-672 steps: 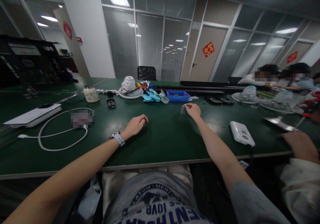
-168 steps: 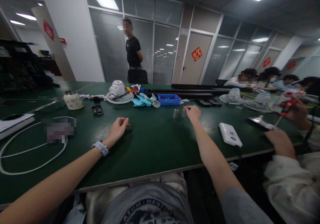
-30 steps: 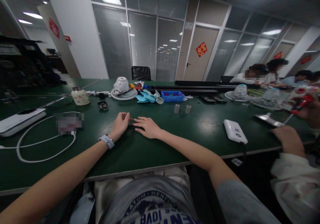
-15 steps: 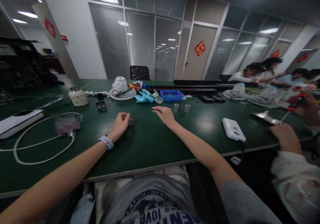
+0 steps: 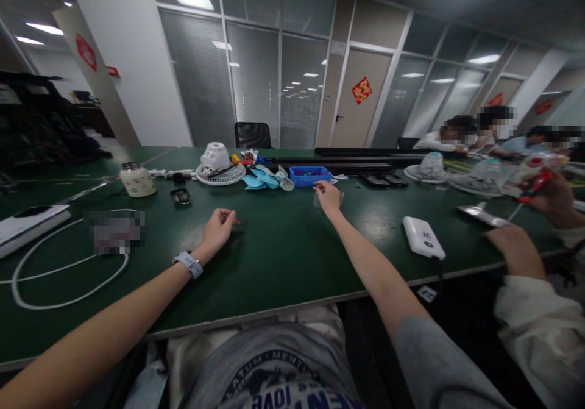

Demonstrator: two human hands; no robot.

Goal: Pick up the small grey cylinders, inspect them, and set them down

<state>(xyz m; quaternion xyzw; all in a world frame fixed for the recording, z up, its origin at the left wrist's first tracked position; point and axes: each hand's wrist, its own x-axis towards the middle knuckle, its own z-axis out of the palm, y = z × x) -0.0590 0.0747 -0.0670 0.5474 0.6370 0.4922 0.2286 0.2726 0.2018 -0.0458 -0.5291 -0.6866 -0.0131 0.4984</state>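
My right hand (image 5: 328, 197) reaches out over two small metallic cylinders, its fingers bent and apart, with nothing visible in them. It covers most of both; the edge of one cylinder (image 5: 315, 200) shows to its left and the edge of the other (image 5: 342, 198) to its right. Whether the fingers touch either is hidden. My left hand (image 5: 218, 231) rests low over the green table (image 5: 265, 256), fingers loosely curled and holding nothing. Behind the right hand stands a blue tray (image 5: 311, 183) with small items. Light blue fan blades (image 5: 261, 179) lie left of it.
A white fan housing (image 5: 214, 159) sits on its grille at the back left. Further left are a bottle (image 5: 138, 180), a black oval object (image 5: 180, 196) and a white cable (image 5: 18, 290). A white device (image 5: 423, 237) lies right; beside it a co-worker's hand (image 5: 551, 195) holds a red-handled screwdriver.
My right hand has moved right and forward, from beside the cylinders to over them, covering most of both. My left hand stays nearly where it was. The view shifted slightly.
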